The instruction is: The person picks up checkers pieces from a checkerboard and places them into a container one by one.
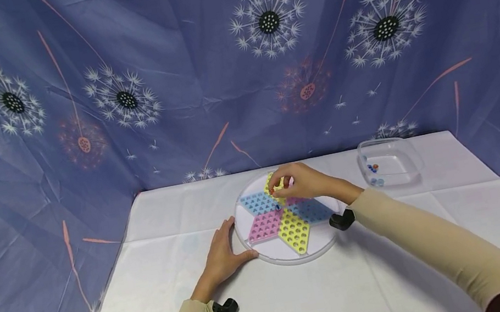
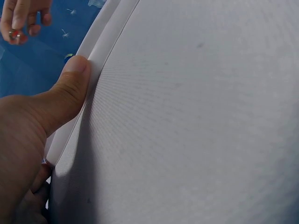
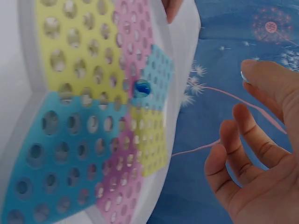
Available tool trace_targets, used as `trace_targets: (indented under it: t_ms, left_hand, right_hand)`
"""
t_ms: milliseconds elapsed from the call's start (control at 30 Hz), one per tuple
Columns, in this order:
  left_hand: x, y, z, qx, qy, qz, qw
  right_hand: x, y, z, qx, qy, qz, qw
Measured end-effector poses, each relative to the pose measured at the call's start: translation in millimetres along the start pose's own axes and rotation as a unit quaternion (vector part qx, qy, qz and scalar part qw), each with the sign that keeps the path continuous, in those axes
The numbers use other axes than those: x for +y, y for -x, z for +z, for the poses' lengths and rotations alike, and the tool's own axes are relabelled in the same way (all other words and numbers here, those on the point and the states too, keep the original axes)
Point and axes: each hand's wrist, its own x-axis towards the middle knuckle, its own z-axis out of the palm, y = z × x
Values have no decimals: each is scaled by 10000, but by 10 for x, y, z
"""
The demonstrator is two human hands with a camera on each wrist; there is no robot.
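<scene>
A round white Chinese checkers board lies flat, its holed star coloured yellow, pink and blue. One blue marble sits near the star's middle. My left hand rests spread against the board's near left rim, and in the left wrist view its thumb presses that rim. Over the far part of the board, my right hand pinches a small red-orange marble between thumb and index finger. The other right fingers are loosely bent, and in the right wrist view the marble is mostly hidden by the fingertips.
A clear plastic container stands at the back right of the table, with several blue and orange marbles in its left side. White cloth covers the table. A blue dandelion-patterned curtain hangs behind it.
</scene>
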Motion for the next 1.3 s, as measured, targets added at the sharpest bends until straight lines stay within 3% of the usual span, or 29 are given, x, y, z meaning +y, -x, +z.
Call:
trace_targets:
  t_ms: [300, 1300]
  left_hand:
    - [12, 9, -6, 1, -24, 2, 10000]
    - [14, 7, -5, -7, -28, -15, 10000]
  right_hand:
    - [-105, -48, -95, 130, -139, 207, 9996]
    - [-73, -46, -110, 205, -238, 384, 9988]
